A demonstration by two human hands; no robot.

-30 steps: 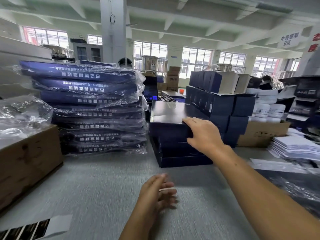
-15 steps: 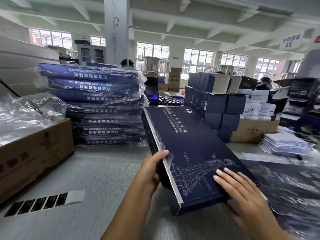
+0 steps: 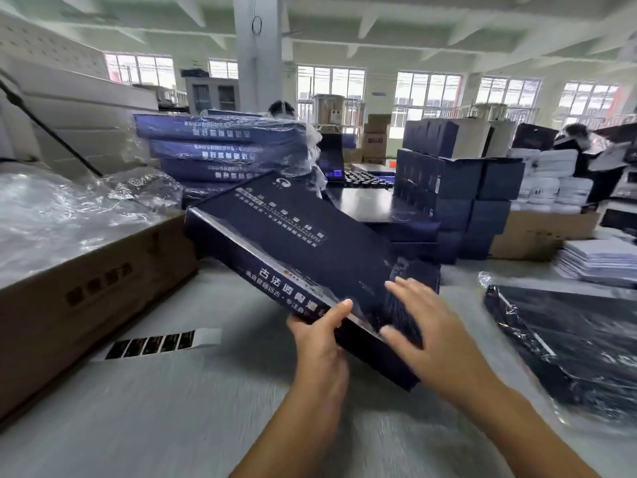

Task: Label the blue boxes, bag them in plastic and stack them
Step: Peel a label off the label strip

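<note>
My left hand is clamped on the near edge of the blue box, with the thumb over the top and the fingers hidden underneath. My right hand lies flat on the lid with its fingers straight and spread, gripping nothing. The box hangs tilted over the bench; I can't tell if its low corner touches.

I judge this as bringing it down for labelling. I'd lay it flat just right of the label strip, the right palm pressing so it doesn't slip off the left thumb.

The bench is grey. A brown carton holding loose plastic sits at my left, and a dark plastic-wrapped item at my right. Behind stand the bagged stack, small blue cartons, a white pillar and a wall of windows.
</note>
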